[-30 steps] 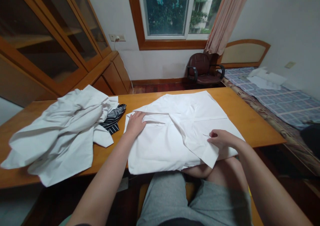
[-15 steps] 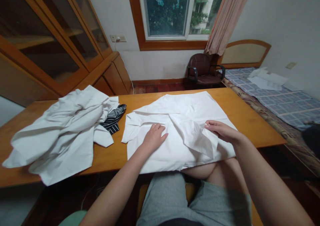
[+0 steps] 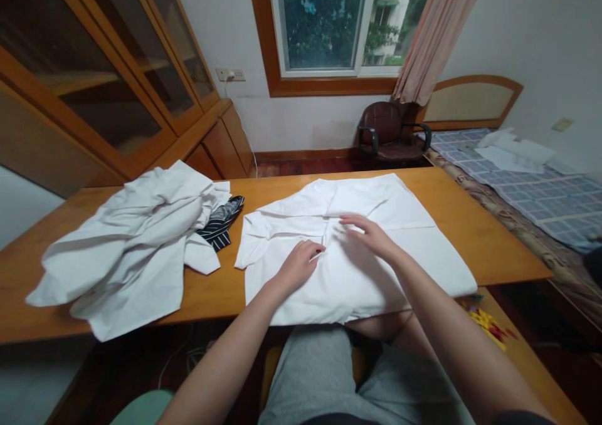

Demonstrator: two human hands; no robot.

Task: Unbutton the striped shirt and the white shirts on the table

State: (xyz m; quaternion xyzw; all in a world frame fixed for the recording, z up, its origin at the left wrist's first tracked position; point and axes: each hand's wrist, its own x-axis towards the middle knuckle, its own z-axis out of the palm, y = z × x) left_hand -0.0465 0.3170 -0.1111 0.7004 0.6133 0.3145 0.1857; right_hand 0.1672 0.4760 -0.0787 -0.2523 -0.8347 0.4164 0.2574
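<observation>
A white shirt (image 3: 376,268) lies spread over the wooden table in front of me, with what looks like a short sleeve (image 3: 254,234) pointing left. Near its middle, my left hand (image 3: 301,265) pinches a narrow fold of the cloth between thumb and fingers. Just to the right, my right hand (image 3: 369,234) hovers over the shirt, slightly blurred, its fingers apart and holding nothing. The shirt's near edge hangs at the table's front, over my lap.
A heap of white clothing (image 3: 136,243) covers the table's left part, a black-and-white striped cloth (image 3: 223,221) beside it. The wooden table (image 3: 498,243) extends right toward a bed (image 3: 531,187). A brown chair (image 3: 383,130) stands beyond. Something yellow and red (image 3: 489,325) lies at lower right.
My right hand has let go of the lifted flap of cloth and moved left toward my left hand. The flap now lies flat. My left hand has closed on a fold.
</observation>
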